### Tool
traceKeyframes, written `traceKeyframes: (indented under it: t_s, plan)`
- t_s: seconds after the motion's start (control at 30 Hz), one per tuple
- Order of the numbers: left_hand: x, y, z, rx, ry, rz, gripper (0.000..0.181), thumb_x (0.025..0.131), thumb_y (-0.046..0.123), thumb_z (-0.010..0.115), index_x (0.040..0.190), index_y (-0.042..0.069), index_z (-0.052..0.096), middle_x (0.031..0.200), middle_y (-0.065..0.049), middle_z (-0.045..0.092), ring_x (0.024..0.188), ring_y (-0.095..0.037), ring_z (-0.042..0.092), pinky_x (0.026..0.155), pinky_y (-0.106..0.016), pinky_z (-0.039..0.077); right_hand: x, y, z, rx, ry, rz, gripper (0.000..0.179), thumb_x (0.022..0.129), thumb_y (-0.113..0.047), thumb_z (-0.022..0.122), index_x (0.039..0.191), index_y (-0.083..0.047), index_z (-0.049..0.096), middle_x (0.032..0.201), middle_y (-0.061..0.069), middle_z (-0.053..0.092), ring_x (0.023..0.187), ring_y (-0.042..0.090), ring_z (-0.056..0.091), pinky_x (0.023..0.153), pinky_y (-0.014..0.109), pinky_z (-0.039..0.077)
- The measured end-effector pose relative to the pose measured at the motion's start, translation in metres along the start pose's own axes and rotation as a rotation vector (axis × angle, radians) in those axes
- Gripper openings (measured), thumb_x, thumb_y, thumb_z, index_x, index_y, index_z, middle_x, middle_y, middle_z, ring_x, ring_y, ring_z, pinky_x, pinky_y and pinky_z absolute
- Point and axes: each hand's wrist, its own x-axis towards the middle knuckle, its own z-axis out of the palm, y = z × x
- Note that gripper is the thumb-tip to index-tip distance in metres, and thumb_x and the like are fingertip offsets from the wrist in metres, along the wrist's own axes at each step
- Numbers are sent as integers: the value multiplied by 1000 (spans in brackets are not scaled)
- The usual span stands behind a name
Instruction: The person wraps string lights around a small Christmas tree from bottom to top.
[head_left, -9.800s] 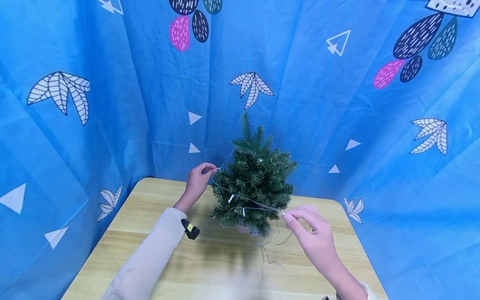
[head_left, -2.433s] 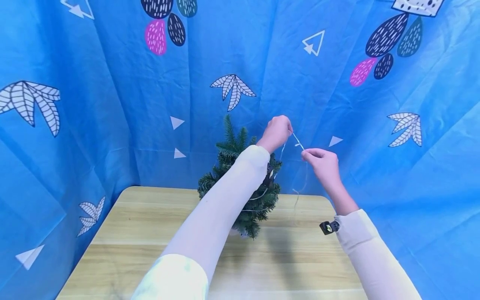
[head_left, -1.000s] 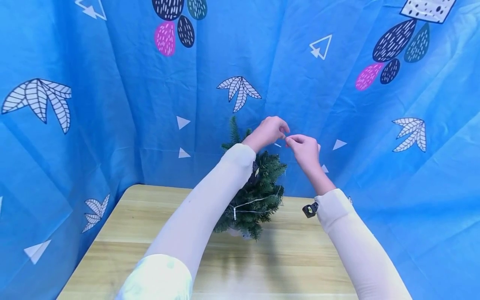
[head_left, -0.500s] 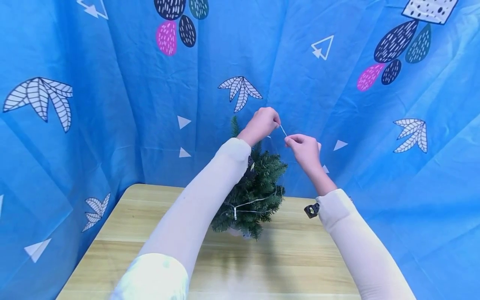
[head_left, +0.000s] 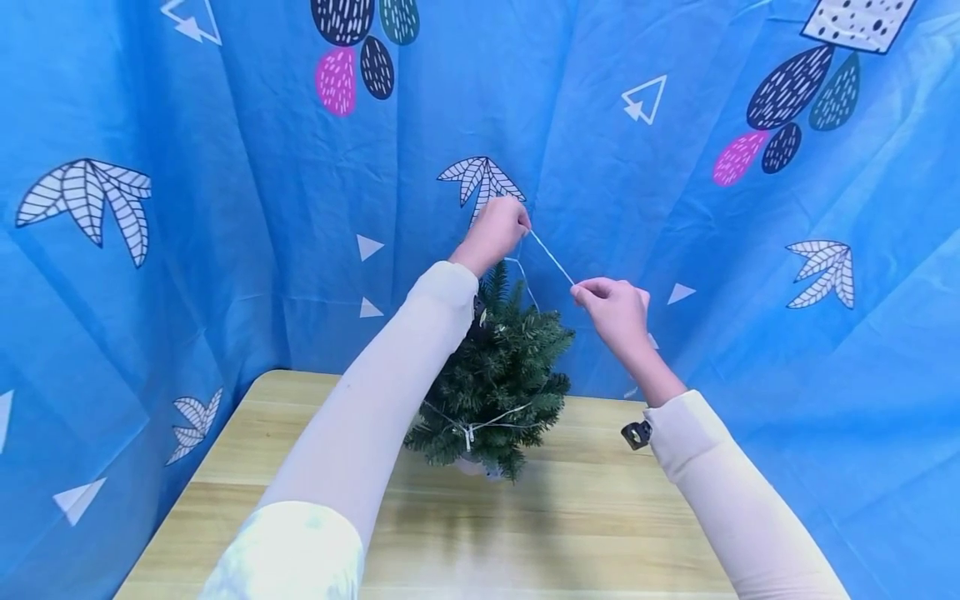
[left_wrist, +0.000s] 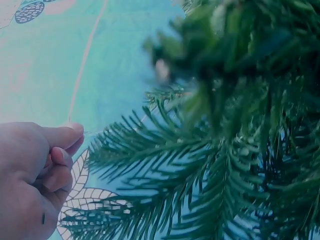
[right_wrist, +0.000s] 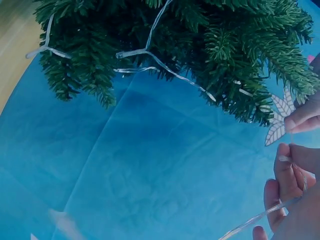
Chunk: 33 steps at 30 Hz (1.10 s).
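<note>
A small artificial Christmas tree (head_left: 510, 367) stands on the table, with a clear-wired string of fairy lights (right_wrist: 180, 77) wound round its branches. Above the treetop my left hand (head_left: 495, 229) pinches the light wire between thumb and fingertips. To the right of the tree my right hand (head_left: 617, 312) pinches the same string, and the stretch between the two hands runs straight and slanting. In the right wrist view a tail of wire passes through the right palm (right_wrist: 300, 175) and hangs down to the left. The left forearm crosses in front of the tree and hides its left side.
The tree's pale base (head_left: 476, 468) shows under the lower branches on a light wooden table (head_left: 300, 467). A patterned blue cloth (head_left: 600, 192) hangs close behind and along both sides.
Both hands have gone from the tree's front to above its top and right. Lately the left hand rises leftward over the treetop, lengthening the wire between the hands; the right stays nearly still.
</note>
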Motion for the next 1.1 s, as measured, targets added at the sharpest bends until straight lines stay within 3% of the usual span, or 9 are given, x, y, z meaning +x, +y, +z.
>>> traceKeyframes:
  t_s: [0.3, 0.63, 0.83, 1.1]
  plan:
    - [-3, -10, -13, 8, 13, -19, 22, 103, 19, 59, 117, 13, 76, 124, 0, 70, 112, -17, 63, 97, -33, 52, -4, -8, 4, 10, -12, 4, 31, 98, -38, 66, 107, -12, 78, 102, 8, 78, 106, 27, 57, 112, 50, 19]
    - [-7, -33, -24, -105, 83, -51, 20, 102, 20, 62, 113, 11, 77, 117, -2, 72, 100, -16, 62, 86, -31, 52, -4, -24, 6, 75, 8, -13, 29, 98, -37, 67, 96, -11, 80, 99, 9, 78, 103, 24, 56, 112, 47, 19]
    - [-9, -47, -29, -196, 123, -85, 20, 100, 18, 65, 112, 8, 77, 118, -4, 73, 102, -16, 64, 85, -29, 52, -8, -28, 8, 108, 25, -17, 34, 97, -41, 67, 86, -11, 79, 90, 9, 76, 97, 22, 54, 111, 46, 19]
    - [-12, -70, -33, -317, 149, -144, 21, 100, 20, 66, 114, 8, 76, 125, -4, 70, 107, -18, 63, 80, -30, 50, -14, -35, 7, 101, 54, -111, 28, 100, -32, 65, 101, -9, 80, 82, 9, 74, 94, 22, 55, 110, 47, 20]
